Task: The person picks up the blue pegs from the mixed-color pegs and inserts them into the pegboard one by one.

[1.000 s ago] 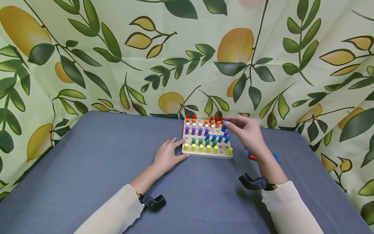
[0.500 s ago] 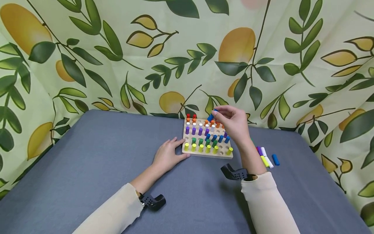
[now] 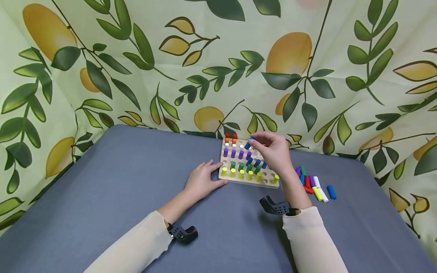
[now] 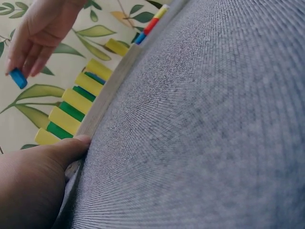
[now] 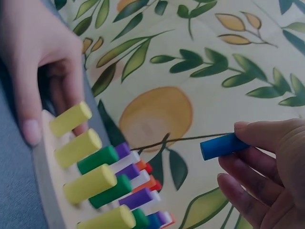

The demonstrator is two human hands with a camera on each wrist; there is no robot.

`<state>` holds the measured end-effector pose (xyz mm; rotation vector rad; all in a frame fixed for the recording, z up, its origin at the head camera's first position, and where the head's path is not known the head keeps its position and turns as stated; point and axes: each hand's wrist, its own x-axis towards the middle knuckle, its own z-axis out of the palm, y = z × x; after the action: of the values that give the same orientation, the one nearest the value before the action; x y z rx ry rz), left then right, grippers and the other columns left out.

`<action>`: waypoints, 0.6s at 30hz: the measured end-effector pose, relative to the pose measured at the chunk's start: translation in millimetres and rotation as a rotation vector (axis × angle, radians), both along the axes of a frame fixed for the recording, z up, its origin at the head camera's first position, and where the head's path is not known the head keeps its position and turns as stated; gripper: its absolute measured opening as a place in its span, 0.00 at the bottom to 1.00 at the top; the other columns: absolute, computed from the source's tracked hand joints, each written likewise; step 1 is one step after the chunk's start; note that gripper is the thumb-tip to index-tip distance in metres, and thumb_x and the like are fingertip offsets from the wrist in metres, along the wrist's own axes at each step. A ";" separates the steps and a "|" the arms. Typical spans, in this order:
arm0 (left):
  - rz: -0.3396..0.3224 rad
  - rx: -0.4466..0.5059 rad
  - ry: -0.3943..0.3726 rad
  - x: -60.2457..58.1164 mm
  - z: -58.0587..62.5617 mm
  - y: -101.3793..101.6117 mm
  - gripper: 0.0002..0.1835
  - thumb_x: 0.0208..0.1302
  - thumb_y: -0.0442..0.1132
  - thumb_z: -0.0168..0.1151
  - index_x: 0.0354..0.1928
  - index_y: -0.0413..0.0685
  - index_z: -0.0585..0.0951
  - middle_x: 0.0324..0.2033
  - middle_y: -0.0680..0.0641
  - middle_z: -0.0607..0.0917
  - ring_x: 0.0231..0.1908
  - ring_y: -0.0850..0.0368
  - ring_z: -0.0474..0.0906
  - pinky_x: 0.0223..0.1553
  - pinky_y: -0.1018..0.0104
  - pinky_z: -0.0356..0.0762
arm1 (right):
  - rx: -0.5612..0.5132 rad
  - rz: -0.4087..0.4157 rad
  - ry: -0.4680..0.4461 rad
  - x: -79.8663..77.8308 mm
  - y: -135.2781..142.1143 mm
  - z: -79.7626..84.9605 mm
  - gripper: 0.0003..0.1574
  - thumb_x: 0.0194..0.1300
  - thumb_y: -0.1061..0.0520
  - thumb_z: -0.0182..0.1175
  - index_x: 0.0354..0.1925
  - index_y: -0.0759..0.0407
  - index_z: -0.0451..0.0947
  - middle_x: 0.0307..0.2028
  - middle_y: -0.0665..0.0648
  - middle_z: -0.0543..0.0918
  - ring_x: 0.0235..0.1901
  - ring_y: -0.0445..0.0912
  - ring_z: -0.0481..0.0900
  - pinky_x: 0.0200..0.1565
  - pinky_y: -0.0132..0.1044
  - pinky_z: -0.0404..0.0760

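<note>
Right hand [image 3: 274, 151] pinched a blue peg [image 5: 223, 146] above the pegboard [image 3: 247, 182]; left hand [image 3: 200, 181], fingers loosely extended, touched the pegboard's near-left corner.

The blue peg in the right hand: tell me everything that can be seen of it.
The blue peg is a short, smooth-looking cylinder with a flat end, evenly colored; its material is unclear, perhaps painted wood. The right hand pinches it near one end, and the other end sticks out. It tilts in the air above the pegboard, seated in no hole.
</note>
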<state>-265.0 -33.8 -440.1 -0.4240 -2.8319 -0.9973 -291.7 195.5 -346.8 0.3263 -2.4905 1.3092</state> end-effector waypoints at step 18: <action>0.003 -0.019 -0.014 -1.7 -1.8 2.4 0.36 0.59 0.58 0.72 0.68 0.59 0.77 0.69 0.37 0.74 0.71 0.31 0.66 0.69 0.35 0.66 | 0.081 -0.003 -0.104 -17.2 3.2 -37.0 0.14 0.68 0.54 0.66 0.48 0.60 0.87 0.44 0.60 0.90 0.41 0.51 0.86 0.45 0.40 0.84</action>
<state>-266.8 -31.5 -441.9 -0.4153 -2.8559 -0.9780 -308.9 198.7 -383.9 0.2797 -2.6343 1.2570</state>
